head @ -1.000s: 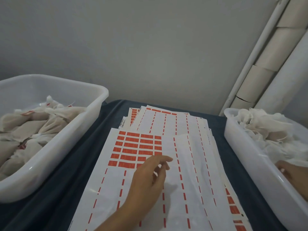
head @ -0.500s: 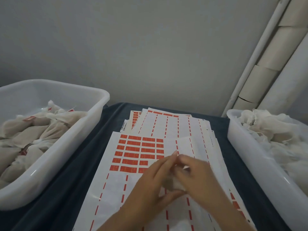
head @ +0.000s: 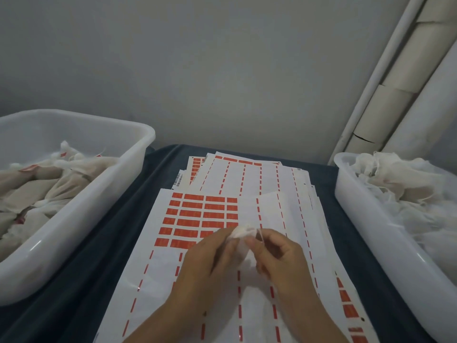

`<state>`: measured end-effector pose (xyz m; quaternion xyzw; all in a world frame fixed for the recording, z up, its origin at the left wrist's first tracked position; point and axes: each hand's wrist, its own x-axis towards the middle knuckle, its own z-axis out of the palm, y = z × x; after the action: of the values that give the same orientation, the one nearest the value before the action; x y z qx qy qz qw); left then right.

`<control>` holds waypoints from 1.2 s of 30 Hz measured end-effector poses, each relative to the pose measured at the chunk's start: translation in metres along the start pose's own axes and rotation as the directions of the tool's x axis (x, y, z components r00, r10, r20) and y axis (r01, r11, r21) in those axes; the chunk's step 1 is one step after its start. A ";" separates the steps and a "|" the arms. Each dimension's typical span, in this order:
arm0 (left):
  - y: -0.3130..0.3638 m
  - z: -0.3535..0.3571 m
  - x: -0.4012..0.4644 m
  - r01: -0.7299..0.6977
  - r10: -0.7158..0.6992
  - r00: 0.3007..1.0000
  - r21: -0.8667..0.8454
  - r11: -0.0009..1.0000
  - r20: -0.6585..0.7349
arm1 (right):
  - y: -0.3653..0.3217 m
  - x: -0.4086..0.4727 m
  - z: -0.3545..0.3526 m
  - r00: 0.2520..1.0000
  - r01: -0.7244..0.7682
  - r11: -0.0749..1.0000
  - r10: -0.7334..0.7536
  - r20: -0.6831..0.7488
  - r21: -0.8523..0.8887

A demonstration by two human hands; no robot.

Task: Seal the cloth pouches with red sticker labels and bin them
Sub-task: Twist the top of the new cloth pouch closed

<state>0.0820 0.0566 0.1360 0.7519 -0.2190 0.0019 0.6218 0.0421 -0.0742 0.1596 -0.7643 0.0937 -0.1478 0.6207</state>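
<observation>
A small white cloth pouch [head: 243, 235] is pinched between both hands above the sticker sheets. My left hand [head: 207, 266] grips its left side. My right hand [head: 277, 256] pinches its gathered top from the right. Under them lies a white sheet [head: 197, 243] with rows of red sticker labels [head: 197, 216] at its upper left; most of the sheet is peeled, with only red dashes left. The left white bin [head: 118, 194] holds pouches with red labels on them. The right white bin [head: 366, 219] holds loose white pouches [head: 400, 184].
More sticker sheets [head: 247, 174] are stacked behind on a dark blue cloth-covered table [head: 103, 248]. Cardboard tubes and a white pipe [head: 385, 95] lean against the grey wall at the right.
My right hand left the right bin with a pouch and met my left hand over the sheet. The two hands have since lifted the pouch slightly and are gripping its top.
</observation>
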 end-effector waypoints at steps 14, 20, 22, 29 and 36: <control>0.005 -0.004 0.000 0.065 -0.061 0.992 0.030 0.997 -0.114 | -0.002 0.000 -0.002 0.983 0.184 0.978 -0.180 0.045 -0.098; 0.005 -0.001 -0.001 0.009 -0.010 1.000 0.044 0.999 0.014 | -0.001 -0.005 0.005 0.969 0.244 0.963 -0.245 0.002 -0.117; 0.006 -0.001 -0.001 -0.020 0.021 0.999 0.051 0.999 -0.034 | -0.001 -0.004 0.002 0.969 0.245 0.964 -0.248 -0.018 -0.099; 0.016 -0.009 0.002 -0.004 -0.002 0.990 -0.039 0.999 -0.144 | 0.003 0.000 -0.006 0.948 0.289 0.932 -0.311 -0.071 -0.221; 0.024 -0.008 0.000 0.010 -0.010 1.000 -0.014 1.000 0.027 | 0.001 -0.003 -0.001 0.923 0.380 0.896 -0.385 0.025 -0.229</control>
<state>0.0757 0.0607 0.1601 0.7486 -0.2237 -0.0130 0.6240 0.0395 -0.0743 0.1581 -0.8326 -0.0353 -0.2629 0.4862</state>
